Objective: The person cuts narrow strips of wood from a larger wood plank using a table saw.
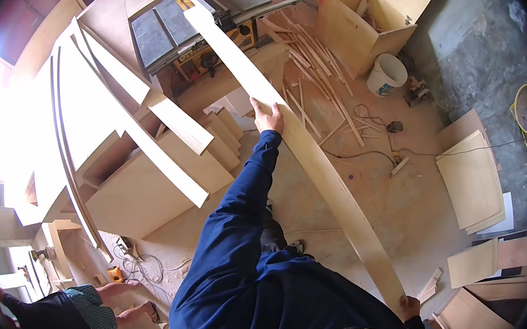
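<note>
One long, flat, pale wooden board point(318, 165), aligned lengthwise with its far end over the grey-topped table saw with yellow trim point(156, 31) and its near end toward the wearer; contact with the saw top cannot be told. One left hand point(269, 120), navy-sleeved, against the board's left edge on the near side of the saw, digits spread on the upper face; how far it closes beneath is hidden. One right hand point(409, 308), farthest from the saw, curled closed on the board's near end. Right of the saw: a heap of thin wooden offcut strips point(320, 62) on the floor; beyond these, an open plywood box point(342, 31) and a white plastic bucket point(387, 74). Left of the saw and nearer: long pale plywood strips point(160, 156). Well apart from the saw, lower left: one person in a dark top and patterned shorts point(52, 321).
</note>
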Tool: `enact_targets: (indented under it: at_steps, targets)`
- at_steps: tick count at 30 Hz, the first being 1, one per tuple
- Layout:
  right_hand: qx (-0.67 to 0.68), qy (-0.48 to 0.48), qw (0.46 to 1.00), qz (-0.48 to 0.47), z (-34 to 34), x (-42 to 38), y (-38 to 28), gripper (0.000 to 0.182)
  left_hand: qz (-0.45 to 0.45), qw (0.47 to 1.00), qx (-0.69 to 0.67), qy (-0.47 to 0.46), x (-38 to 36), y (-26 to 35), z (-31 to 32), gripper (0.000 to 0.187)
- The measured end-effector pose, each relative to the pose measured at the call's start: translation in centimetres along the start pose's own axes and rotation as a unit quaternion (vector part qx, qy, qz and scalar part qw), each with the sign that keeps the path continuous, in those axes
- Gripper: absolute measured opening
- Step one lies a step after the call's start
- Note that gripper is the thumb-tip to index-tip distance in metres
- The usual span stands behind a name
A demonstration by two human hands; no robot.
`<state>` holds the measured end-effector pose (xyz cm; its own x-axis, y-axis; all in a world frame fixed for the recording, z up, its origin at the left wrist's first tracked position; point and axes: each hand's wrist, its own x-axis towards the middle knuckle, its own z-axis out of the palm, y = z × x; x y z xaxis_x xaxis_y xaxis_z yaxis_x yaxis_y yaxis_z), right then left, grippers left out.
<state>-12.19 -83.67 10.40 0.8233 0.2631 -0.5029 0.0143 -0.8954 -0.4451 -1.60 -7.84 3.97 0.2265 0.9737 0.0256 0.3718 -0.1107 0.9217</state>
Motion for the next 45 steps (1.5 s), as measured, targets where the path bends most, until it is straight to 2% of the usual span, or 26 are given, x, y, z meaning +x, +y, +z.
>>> enact_targets:
  at_steps: [5,12,22,27,35,36,38,39,41,43,45]
  targets:
    - [0.064,-0.018,0.998,0.006,0.5,-0.2,-0.3,0.072,0.011,1.0,-0.003,0.008,0.8,-0.6,0.3,0.083]
    - [0.031,-0.028,0.999,0.0,-0.1,0.5,-3.6,0.069,-0.023,1.0,-0.012,-0.003,2.0,0.2,-0.2,0.079]
    - [0.019,-0.041,0.999,-0.004,0.5,1.8,-4.8,0.069,-0.012,0.999,-0.041,-0.001,5.0,-0.4,0.0,0.079]
    - [-0.005,-0.043,0.999,-0.019,1.0,3.0,-7.3,0.069,-0.005,0.999,-0.032,0.009,7.9,-0.4,0.0,0.08]
    - [0.053,-0.032,0.998,-0.025,3.1,6.0,-12.6,0.071,0.022,0.999,-0.009,0.031,15.0,-1.6,0.8,0.081]
    - [0.051,-0.032,0.998,-0.027,3.4,6.1,-13.6,0.071,-0.022,0.999,-0.037,0.008,15.7,-1.2,0.6,0.081]
    - [-0.102,-0.031,0.992,-0.067,3.0,7.6,-15.9,0.071,-0.011,0.999,0.006,0.032,17.7,-2.0,2.0,0.081]
    - [-0.066,-0.047,0.996,-0.045,3.5,8.5,-15.6,0.07,0.004,0.997,0.053,0.056,19.3,-2.5,1.8,0.081]
    - [-0.062,-0.058,0.995,-0.05,3.3,9.1,-19.3,0.069,-0.041,0.999,0.024,0.016,19.7,-0.2,0.2,0.081]
    - [-0.059,-0.052,0.995,-0.069,4.4,10.4,-17.7,0.071,-0.041,0.999,-0.016,0.014,21.7,-1.0,0.8,0.081]
    - [-0.058,-0.04,0.994,-0.079,4.6,11.4,-19.6,0.073,-0.024,0.999,-0.022,0.029,23.0,-0.8,0.4,0.081]
